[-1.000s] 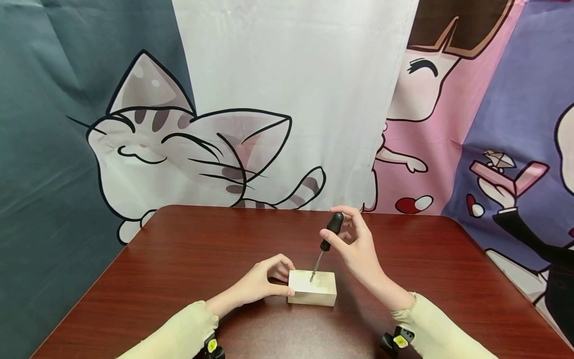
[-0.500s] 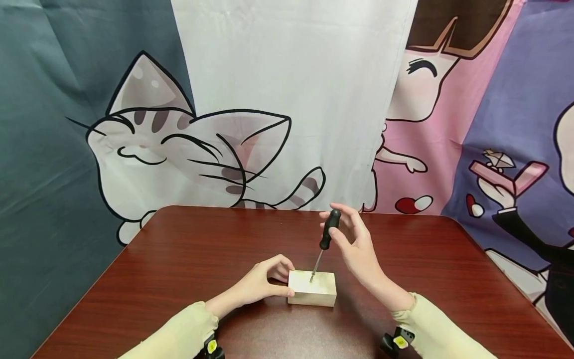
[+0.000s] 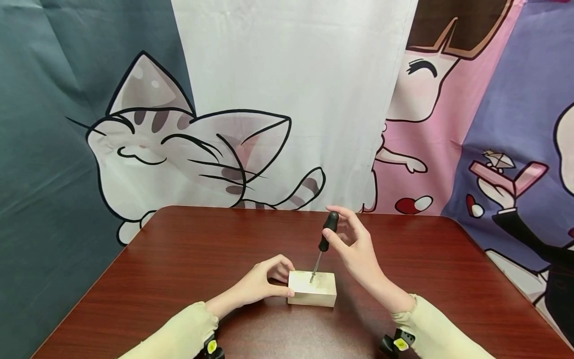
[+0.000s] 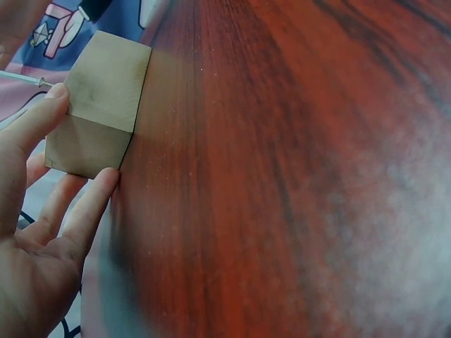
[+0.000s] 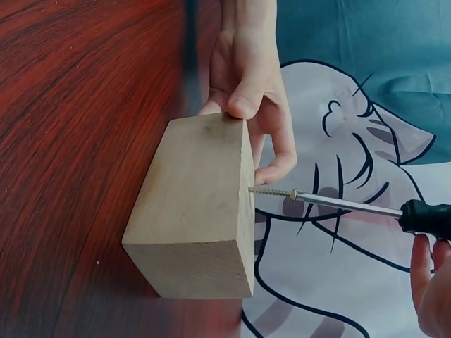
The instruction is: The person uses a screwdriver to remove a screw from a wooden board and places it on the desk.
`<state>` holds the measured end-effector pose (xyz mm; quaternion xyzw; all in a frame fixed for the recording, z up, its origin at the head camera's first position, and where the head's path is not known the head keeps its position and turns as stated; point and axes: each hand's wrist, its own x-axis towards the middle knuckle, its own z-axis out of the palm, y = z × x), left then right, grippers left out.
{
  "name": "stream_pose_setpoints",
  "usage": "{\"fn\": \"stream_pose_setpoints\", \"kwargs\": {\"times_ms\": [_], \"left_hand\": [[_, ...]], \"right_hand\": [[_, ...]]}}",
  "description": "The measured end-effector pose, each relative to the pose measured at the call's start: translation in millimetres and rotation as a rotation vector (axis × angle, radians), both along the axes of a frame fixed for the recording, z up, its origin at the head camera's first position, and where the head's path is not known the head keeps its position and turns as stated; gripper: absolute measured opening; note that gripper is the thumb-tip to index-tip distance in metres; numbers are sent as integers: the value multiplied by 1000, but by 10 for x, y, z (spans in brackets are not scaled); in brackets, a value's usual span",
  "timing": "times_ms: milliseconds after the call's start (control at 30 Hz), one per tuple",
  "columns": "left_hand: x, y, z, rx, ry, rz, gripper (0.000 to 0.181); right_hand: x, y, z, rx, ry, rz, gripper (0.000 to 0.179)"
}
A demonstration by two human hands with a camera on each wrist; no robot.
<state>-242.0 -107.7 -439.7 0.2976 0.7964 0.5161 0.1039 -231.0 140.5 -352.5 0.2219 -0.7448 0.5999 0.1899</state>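
A pale rectangular wooden block (image 3: 311,298) lies on the table with a brass-coloured screw (image 5: 273,191) standing partway out of its top face. My left hand (image 3: 255,283) holds the block's left end, thumb at the near side and fingertips behind. In my right hand (image 3: 357,249) is a screwdriver (image 3: 330,222), its black handle pinched between thumb and fingers. The steel shaft slants down to the left, and its tip meets the screw head, as the right wrist view shows. From the left wrist, the thumb (image 4: 44,116) presses on the block's edge by the screw.
The dark red wooden table (image 3: 215,239) has a glossy grain and rounded far corners. Behind it hangs a cloth backdrop (image 3: 291,65) printed with a cartoon cat and figures. Black wrist cameras (image 3: 396,343) sit at both sleeves.
The right fingers spread off the screwdriver handle half a second ago and now close round it again. The handle's top has shifted slightly left. Block and left hand stay still.
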Motion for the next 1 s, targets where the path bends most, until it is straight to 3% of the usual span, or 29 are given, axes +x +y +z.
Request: {"fn": "stream_pose_setpoints", "kwargs": {"times_ms": [200,500,867,1000], "left_hand": [[0,4,-1,1,6,-2,46],[2,3,7,2,1,-2,46],[2,5,4,-9,14,2,45],[3,5,4,-11,13,2,45]], "right_hand": [[-4,15,2,-38,1,60,47],[27,-3,20,-22,-18,-76,44],[11,38,29,-42,-7,-6,48],[24,33,42,-7,-38,-57,44]]}}
